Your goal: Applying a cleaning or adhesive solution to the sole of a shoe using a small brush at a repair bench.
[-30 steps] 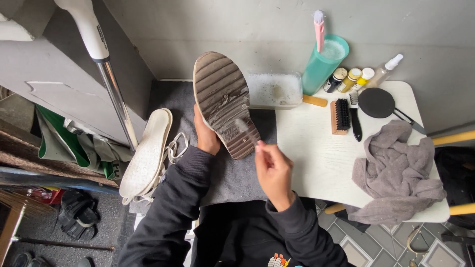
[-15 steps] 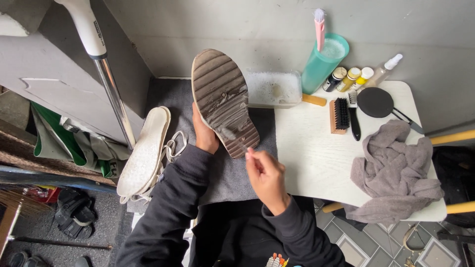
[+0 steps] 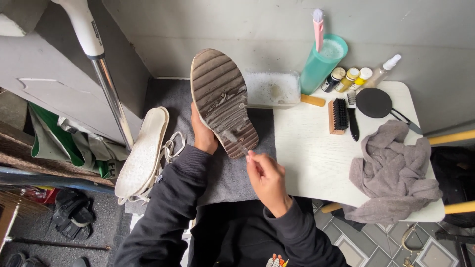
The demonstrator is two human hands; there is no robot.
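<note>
while the left hand (image 3: 204, 134) grips the upturned shoe (image 3: 222, 101), the right hand (image 3: 266, 178) pinches a thin pick at its sole; picking debris underway, next demands precise groove entry.

White table (image 3: 307, 163) with grey towel (image 3: 393, 173), brush (image 3: 338, 116), grey mat (image 3: 227, 173).

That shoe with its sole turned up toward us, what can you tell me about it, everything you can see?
The shoe shows only its underside: a thick brown, rubbery-looking sole with crosswise ridges at the toe and a scuffed, dirty, wet-looking middle and heel. It is held tilted above a grey mat, toe pointing away toward the wall. The left hand grips it from beneath at the heel end. The right hand pinches a thin clear tool whose tip meets the sole near the heel. The upper is hidden.
</note>
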